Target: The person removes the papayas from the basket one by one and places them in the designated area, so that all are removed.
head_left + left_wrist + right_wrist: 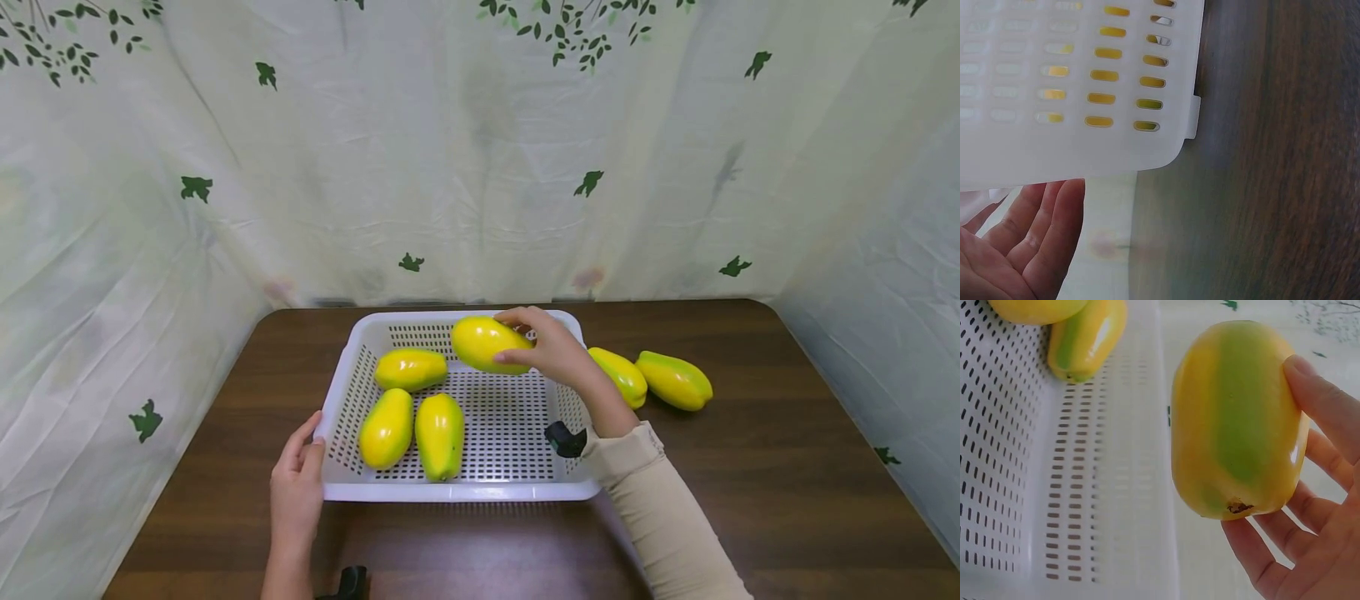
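Note:
A yellow-green papaya [486,343] is in my right hand [551,348], held over the far part of a white perforated plastic basket [517,492]. Its thumb presses one side and the fingers lie along the other, as the right wrist view shows. In the basket's left half lie three more papayas: one farther back [410,368], one at front left [386,428] and one beside that [440,437]. My left hand [296,483] is at the basket's left side, fingers fairly straight and fingertips right at the rim.
Two papayas, one [621,377] partly hidden by my right forearm and another [674,381], lie on the brown wooden table [765,467] right of the basket. A pale curtain [480,167] with leaf patterns hangs behind the table and along both sides.

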`<state>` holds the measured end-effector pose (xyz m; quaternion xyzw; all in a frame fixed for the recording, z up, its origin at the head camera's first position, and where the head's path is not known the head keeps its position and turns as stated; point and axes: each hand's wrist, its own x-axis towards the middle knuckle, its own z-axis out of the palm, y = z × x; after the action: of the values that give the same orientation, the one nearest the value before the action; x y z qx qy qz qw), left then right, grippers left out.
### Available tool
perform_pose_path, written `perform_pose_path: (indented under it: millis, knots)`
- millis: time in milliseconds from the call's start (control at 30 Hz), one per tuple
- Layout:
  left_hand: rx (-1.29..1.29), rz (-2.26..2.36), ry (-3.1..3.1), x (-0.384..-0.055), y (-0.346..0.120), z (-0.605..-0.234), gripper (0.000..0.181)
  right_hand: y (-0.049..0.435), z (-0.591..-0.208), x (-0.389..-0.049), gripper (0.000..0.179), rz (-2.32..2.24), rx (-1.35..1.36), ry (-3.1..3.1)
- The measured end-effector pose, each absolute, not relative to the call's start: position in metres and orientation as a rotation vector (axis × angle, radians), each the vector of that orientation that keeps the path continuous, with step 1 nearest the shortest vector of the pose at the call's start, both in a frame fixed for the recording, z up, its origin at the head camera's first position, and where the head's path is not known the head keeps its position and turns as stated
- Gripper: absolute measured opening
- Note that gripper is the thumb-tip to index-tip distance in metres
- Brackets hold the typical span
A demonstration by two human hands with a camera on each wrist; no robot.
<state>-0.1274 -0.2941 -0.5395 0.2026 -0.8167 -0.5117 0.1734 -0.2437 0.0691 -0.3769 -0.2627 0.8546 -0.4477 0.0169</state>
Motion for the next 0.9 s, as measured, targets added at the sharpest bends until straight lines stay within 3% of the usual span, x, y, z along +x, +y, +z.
perform_pose_path:
  millis: [700, 900]
  knots:
    - [0.598, -1.422, -2.337, -0.128, -0.293, -0.537, 0.037, 0.108, -0.373, -0.218, 0.056, -1.476, -0.697, 2.779]
    - [0.564, -1.508, -2.317, -0.110, -0.266, -0.482, 0.040, 0.120, -0.375, -0.213, 0.058, -1.489, -0.659, 2.823]
